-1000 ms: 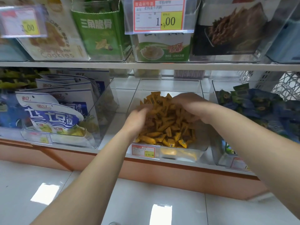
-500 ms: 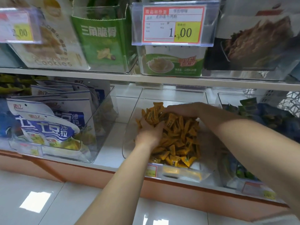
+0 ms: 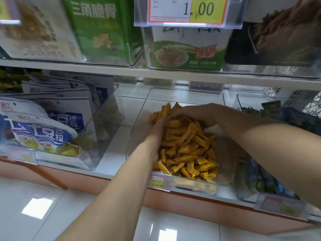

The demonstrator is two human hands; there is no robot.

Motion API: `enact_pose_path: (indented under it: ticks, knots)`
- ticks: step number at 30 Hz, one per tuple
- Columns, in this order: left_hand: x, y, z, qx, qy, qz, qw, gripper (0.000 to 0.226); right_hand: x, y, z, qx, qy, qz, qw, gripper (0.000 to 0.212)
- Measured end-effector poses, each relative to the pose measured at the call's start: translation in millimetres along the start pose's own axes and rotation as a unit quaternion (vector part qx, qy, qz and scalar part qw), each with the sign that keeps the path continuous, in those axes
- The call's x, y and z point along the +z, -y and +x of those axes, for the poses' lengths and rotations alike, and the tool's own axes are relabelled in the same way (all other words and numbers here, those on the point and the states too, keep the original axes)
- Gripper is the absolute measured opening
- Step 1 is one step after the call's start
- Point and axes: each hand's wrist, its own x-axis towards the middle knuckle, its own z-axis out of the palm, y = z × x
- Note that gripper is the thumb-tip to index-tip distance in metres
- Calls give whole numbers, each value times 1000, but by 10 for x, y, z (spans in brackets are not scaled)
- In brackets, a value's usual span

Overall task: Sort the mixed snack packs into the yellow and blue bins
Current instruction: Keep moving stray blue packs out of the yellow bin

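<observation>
Both hands have closed in together on the yellow snack packs [image 3: 187,145], the left hand [image 3: 157,134] cupped against the heap's side and the right hand [image 3: 192,113] curled over its top. Neither visibly pinches a pack. The blue packs [image 3: 271,178] lie beyond the right forearm, so sorting looks unfinished.

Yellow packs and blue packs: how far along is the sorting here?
Mostly sorted: the middle bin shows only yellow packs; blue packs fill the right bin. Both hands, left and right, are in the yellow pile. Strays underneath can't be ruled out.

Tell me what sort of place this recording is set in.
Most likely a shop's snack aisle: a price tag reading 1.00 clipped above, clear shelf bins of yellow snack packs, and bagged snacks faced out alongside.
</observation>
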Motion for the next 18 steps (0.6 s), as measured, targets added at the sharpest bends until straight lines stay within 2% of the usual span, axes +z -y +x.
enact_pose_path:
  ticks: [5,8,13,15,18]
  knots:
    - [-60,-66,-94,27,87,-62,994,61,-101,-67,-107,-63,1,121,991,62]
    - [-78,-102,-152,34,86,-59,994,57,-132,-76,-229,-98,30,162,981,63]
    - [-147,-99,-288,74,47,-17,996,45,-88,-171,-356,-143,27,128,981,56]
    - [-181,-70,-311,103,19,11,994,34,-64,-175,-422,-153,9,86,984,49]
    - [-207,-35,-347,140,-13,53,989,24,-77,-173,-537,-164,-2,14,986,53]
